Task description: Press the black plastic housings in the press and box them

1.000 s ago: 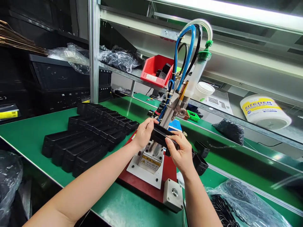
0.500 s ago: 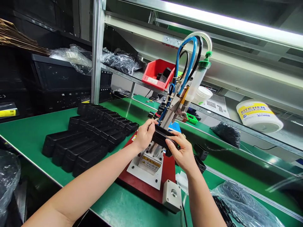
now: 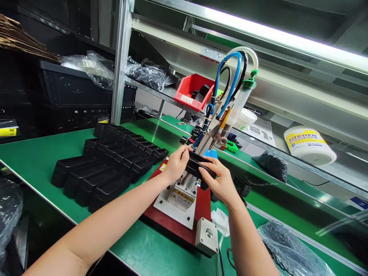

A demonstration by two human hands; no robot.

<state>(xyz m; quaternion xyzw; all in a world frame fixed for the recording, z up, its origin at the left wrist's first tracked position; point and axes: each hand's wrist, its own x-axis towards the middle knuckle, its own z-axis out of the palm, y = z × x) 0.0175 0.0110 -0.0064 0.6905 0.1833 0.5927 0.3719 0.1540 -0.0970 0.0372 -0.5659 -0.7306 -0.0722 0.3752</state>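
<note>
Between my two hands is a long black plastic housing [image 3: 194,164], set at the head of a small bench press [image 3: 205,143] above its metal post. My left hand [image 3: 177,164] is closed on the housing's left end, thumb and forefinger pinched near the rim. My right hand [image 3: 217,177] grips the right end, with the thumb along the front wall and the fingers over the top. Part of the housing is hidden by the fingers. Below, the press stands on a red base [image 3: 172,230] with a warning label [image 3: 182,197] and a grey push-button box [image 3: 207,235].
Rows of similar black housings [image 3: 112,161] lie on the green table to the left. A red bin [image 3: 192,92] and a white tub [image 3: 309,145] stand on the shelf behind. Bagged black rings [image 3: 290,245] lie at the right. Blue and black hoses [image 3: 230,73] arch above the press.
The camera view has shifted slightly, so the shelf and tub sit differently in frame. Both hands keep hold of the housing; my right hand has slid slightly left along it.
</note>
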